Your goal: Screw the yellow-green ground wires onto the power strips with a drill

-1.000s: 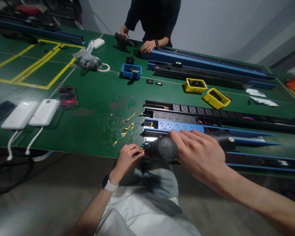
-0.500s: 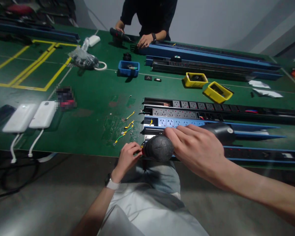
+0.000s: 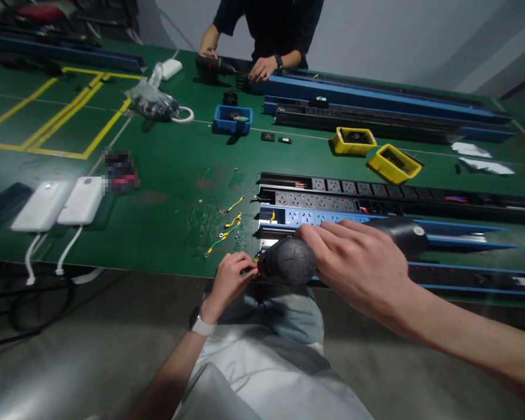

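My right hand (image 3: 363, 254) is wrapped around a black cordless power screwdriver (image 3: 291, 261), its rounded end toward me and its dark battery base to the right. My left hand (image 3: 231, 277) pinches with thumb and forefinger at the screwdriver's front, near the left end of the nearest power strip (image 3: 468, 275). A bit of yellow shows by those fingertips; what they hold is too small to make out. The screwdriver's tip is hidden. Beyond lie a blue-faced socket strip (image 3: 306, 217) and a black socket strip (image 3: 328, 201). Short yellow-green wires (image 3: 222, 237) with ring terminals lie left of them.
Yellow bins (image 3: 353, 141) and a blue bin (image 3: 233, 119) stand mid-table. White power banks (image 3: 82, 201) with cables lie at left, near a plastic bag (image 3: 151, 99). Across the table, a co-worker's hand (image 3: 262, 69) rests by long blue housings (image 3: 354, 93); the other holds a power screwdriver.
The whole view has shifted slightly, so the table's things appear a little farther right. Both my hands keep the same grip at the strip's end.
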`<state>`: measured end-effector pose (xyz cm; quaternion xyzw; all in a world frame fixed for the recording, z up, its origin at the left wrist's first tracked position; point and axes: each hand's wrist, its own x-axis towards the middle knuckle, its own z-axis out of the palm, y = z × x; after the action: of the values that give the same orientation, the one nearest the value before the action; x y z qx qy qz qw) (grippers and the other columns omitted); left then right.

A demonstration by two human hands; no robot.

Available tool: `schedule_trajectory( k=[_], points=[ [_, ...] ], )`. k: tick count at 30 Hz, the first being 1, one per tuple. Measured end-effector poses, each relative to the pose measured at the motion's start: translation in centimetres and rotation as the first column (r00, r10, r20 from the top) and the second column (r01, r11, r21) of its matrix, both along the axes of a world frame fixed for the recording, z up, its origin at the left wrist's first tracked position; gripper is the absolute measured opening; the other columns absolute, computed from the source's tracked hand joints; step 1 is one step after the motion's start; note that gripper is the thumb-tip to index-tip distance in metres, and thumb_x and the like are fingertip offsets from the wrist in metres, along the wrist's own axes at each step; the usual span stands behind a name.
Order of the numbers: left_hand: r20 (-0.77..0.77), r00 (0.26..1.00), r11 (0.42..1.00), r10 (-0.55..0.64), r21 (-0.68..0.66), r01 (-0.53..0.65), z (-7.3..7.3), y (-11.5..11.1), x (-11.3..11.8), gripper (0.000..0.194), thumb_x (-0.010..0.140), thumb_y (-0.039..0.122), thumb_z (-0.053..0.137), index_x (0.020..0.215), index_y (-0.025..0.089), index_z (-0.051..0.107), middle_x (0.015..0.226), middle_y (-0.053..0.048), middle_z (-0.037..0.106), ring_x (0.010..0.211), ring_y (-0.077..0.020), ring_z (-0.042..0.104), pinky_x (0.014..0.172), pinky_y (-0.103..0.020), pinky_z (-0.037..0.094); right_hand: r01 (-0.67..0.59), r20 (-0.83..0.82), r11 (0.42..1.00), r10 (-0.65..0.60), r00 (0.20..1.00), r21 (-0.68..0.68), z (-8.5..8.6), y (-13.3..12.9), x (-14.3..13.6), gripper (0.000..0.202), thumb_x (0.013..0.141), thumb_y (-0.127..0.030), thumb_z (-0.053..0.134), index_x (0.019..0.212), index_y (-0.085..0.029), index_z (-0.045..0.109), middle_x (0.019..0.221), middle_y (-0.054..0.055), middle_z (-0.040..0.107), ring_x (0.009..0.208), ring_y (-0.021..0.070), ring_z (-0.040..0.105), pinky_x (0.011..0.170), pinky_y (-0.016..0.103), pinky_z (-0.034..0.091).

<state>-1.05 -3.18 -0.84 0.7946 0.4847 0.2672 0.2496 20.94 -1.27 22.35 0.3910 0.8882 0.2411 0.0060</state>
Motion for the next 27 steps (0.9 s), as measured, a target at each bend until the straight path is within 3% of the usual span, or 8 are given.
schedule_trajectory(
  k=[11,27],
  points=[
    [0.031,0.999,1.000,0.010,0.030,-0.010,-0.06,-0.07,0.01,0.033,0.093,0.046,0.057,0.081,0.022,0.075,0.084,-0.005,0.069,0.080,-0.0177,0.059,0.075,-0.031,0.041,0.013,0.013,1.000,-0.013,1.000,-0.015,0.03,0.13,-0.06,0.016,0.081,-0.016,0.058,0.088,-0.021,0.045,0.072,-0.005,0.062,0.066,0.0159,0.057,0.067,0.029,0.030],
    [0.071,0.997,0.999,0.013,-0.049,-0.010,0.61,0.07,0.07,0.038,0.094,0.051,0.053,0.084,0.023,0.076,0.091,-0.004,0.070,0.082,-0.0158,0.059,0.075,-0.031,0.037,0.054,0.023,0.999,-0.054,0.998,-0.004,0.21,0.43,-0.13,0.009,0.081,-0.017,0.056,0.086,-0.021,0.049,0.066,-0.003,0.061,0.060,0.0150,0.053,0.065,0.027,0.027]
  ],
)
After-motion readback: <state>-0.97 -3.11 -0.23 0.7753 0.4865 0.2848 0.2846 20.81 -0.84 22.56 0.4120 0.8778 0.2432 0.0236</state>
